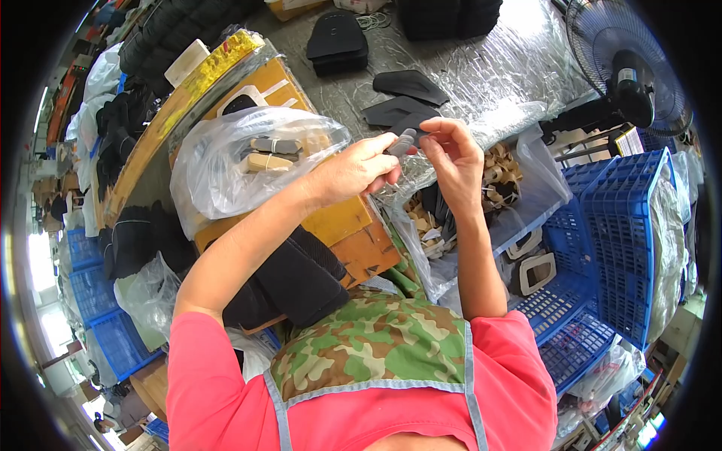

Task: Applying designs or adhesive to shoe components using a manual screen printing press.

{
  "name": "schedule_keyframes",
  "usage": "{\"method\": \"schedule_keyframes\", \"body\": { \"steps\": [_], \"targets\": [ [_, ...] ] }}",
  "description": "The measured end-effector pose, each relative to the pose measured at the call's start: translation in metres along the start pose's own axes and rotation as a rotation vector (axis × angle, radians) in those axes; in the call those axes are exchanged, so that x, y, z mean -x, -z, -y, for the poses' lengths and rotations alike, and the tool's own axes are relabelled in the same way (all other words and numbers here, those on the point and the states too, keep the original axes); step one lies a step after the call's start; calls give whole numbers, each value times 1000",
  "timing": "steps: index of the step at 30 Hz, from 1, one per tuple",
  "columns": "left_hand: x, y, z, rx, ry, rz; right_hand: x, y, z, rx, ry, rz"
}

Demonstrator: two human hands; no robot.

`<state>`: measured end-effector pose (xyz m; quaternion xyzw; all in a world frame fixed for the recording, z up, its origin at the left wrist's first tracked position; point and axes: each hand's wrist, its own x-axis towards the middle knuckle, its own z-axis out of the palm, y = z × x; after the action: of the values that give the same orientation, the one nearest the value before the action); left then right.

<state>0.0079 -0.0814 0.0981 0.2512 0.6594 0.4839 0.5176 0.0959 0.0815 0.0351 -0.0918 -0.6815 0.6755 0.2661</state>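
My left hand (352, 173) grips a few small grey rounded pieces (403, 143), fanned out past the fingertips. Beside it my right hand (456, 154) has thumb and forefinger pinched together; whatever sits between them is too small to make out. Both hands are raised above the gap between a wooden bench and an open bin of scraps. Just beyond the fingertips lie flat black angular pads (410, 86) on the plastic-covered table (489, 68). Left of my hands, a clear plastic bag (214, 169) holds banded bundles of grey strips (275, 145) and beige strips (269, 162).
A plastic-lined bin (538, 180) full of beige and black offcuts (500, 173) stands below my right hand. Blue crates (620, 233) are at the right, under a fan (630, 83). Black padded fabric (297, 278) lies on the wooden bench (361, 252). A black pad stack (337, 41) stands farther back.
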Motion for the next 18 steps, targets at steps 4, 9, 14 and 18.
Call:
{"method": "schedule_keyframes", "body": {
  "steps": [4, 9, 14, 18],
  "targets": [
    [-4, -3, 16, -120, -87, -104, 9, -2, 16, 309, 170, 86],
    [-3, -12, 21, -26, -67, -93, 21, -12, 10, 311, 117, 60],
    [-2, -15, 22, 337, -4, -72, 32, -20, 2, 289, 165, -15],
    [-1, -19, 23, 193, 18, -101, 31, -12, 2, 233, 19, 53]
  ]
}}
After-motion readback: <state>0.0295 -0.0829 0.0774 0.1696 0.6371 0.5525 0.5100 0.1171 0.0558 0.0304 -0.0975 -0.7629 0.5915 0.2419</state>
